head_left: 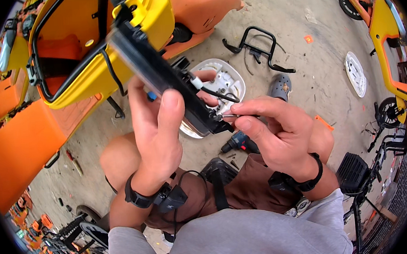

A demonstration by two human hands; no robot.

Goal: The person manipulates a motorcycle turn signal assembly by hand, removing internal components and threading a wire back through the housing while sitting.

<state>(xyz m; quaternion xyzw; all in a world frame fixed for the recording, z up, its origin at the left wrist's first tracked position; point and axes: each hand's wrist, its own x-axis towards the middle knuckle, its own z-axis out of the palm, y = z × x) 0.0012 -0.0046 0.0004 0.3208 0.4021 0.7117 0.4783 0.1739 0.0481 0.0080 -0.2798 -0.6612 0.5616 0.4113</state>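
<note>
My left hand [158, 126] is closed around a long black housing with a clear cover [161, 75], tilted in front of me from upper left to lower right. A white connector [196, 82] with a black cable sits on the housing's right side. My right hand [280, 130] pinches a thin metal rod [231, 116] between thumb and forefinger. The rod's tip meets a small black fitting at the housing's lower end; whether it goes in, I cannot tell. Behind the housing lies a white oval shell [232, 72], partly hidden.
A yellow and orange scooter body [85, 88] fills the left side. A drill [238, 142] lies on the floor between my knees. Beyond my foot are a black tube frame [259, 48] and another white shell [355, 74]. A yellow-orange scooter [382, 31] stands right; a screwdriver [74, 162] lies left.
</note>
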